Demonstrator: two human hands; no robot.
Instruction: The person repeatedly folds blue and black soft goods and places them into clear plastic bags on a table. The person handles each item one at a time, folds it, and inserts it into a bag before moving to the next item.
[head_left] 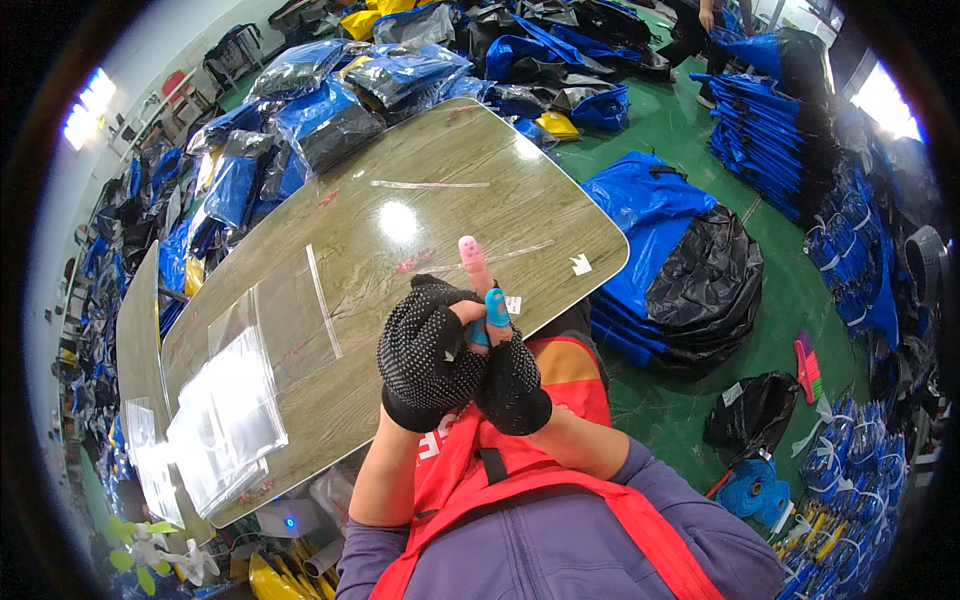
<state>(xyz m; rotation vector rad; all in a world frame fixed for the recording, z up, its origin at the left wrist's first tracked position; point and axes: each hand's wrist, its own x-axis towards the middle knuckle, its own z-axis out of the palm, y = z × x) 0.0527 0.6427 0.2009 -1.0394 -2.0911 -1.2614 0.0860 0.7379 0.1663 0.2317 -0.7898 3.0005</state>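
My left hand (430,345), in a black glove with pale grip dots, is closed against the fingers of my right hand (515,385) above the table's near edge. The right hand wears a black glove with bare finger ends. One of its fingers points up, capped by a pink finger cot (470,252). A blue finger cot (496,308) covers another upright digit, and more blue shows between the hands. The left fingertips are mostly hidden, so their exact hold is unclear. Clear plastic bags (268,385) lie on the wood-patterned table (365,265) to the left.
Thin clear strips (323,300) lie on the tabletop. Packed blue and black bags (325,125) are heaped beyond it. On the green floor at right sit a blue-black bag pile (660,250), blue twine (755,492) and a pink-green brush (806,368). Another person stands far right.
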